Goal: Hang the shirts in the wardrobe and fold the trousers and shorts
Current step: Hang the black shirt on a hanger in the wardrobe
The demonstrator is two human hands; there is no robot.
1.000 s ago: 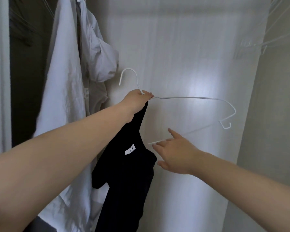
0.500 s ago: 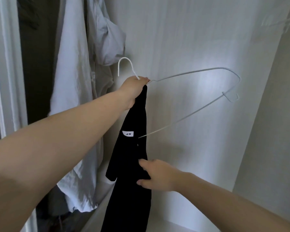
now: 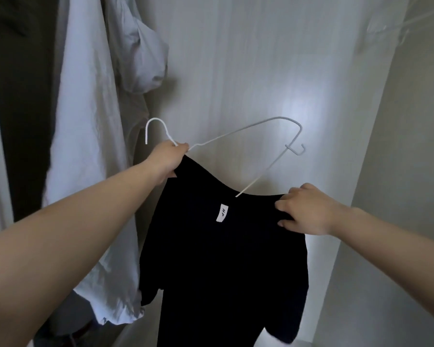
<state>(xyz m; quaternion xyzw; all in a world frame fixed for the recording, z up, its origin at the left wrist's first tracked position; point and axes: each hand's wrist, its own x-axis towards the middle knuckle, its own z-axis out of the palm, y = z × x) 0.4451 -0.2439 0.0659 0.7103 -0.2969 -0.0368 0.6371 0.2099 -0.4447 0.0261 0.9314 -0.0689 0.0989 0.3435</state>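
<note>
Both bare arms were stretched forward. The left hand (image 3: 166,160) was held up around 11 o'clock, fingers curled tight in a grip. The right hand (image 3: 305,210) was kept lower at 3 o'clock, fingers pinched shut.

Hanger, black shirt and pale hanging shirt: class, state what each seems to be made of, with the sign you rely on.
Hanger: thin wire, apparently metal with a matte white coating; it keeps sharp bends.
Black shirt: soft matte fabric, probably knit; it sags between the left hand and right hand.
Pale hanging shirt: light woven cloth, likely cotton; finely creased.
</note>
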